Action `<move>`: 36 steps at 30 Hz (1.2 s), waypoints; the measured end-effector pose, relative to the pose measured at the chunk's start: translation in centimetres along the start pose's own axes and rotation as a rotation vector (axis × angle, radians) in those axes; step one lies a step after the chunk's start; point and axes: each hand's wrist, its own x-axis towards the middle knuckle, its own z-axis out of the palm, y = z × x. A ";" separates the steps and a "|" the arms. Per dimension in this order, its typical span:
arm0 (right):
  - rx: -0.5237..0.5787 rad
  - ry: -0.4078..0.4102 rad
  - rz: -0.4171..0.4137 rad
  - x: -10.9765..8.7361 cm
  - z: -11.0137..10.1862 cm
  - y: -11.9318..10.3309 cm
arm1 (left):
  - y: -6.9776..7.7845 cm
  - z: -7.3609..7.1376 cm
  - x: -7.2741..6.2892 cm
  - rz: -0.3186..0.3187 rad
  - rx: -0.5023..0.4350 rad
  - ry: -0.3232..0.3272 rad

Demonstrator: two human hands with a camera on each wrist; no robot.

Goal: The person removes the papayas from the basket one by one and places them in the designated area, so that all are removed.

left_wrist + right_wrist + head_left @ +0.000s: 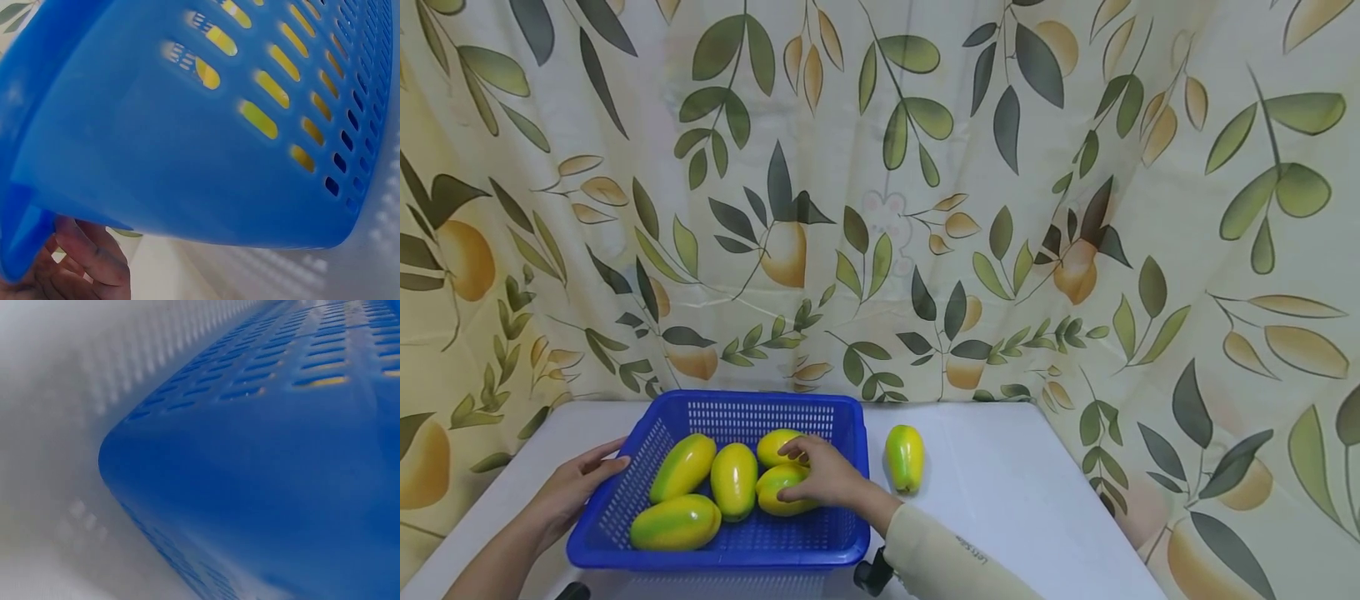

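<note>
A blue plastic basket [737, 557] with slotted walls stands on the table, several glossy yellow-green mangoes [733, 482] lying inside. At its left side my left hand [568, 492] grips the rim, thumb on top; in the left wrist view the fingers [94, 256] curl beneath the rim. My right hand [827, 475] reaches over the basket's right side. Its thumb and fingers are spread over two neighbouring mangoes, the upper one [772, 446] and the lower one [778, 490]. The right wrist view shows the basket's outer corner [237, 462]; the right hand is outside that view.
Another mango [905, 458] stands on the white table [1000, 500], right of the basket. Behind the table hangs a leaf-and-fruit patterned curtain [880, 333]. A small black object [874, 573] shows by the basket's front right corner, beside the right sleeve [947, 554].
</note>
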 end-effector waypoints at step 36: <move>-0.285 0.050 0.032 0.0 1.9 -0.3 | 0.0 0.0 0.0 -0.015 -0.007 -0.005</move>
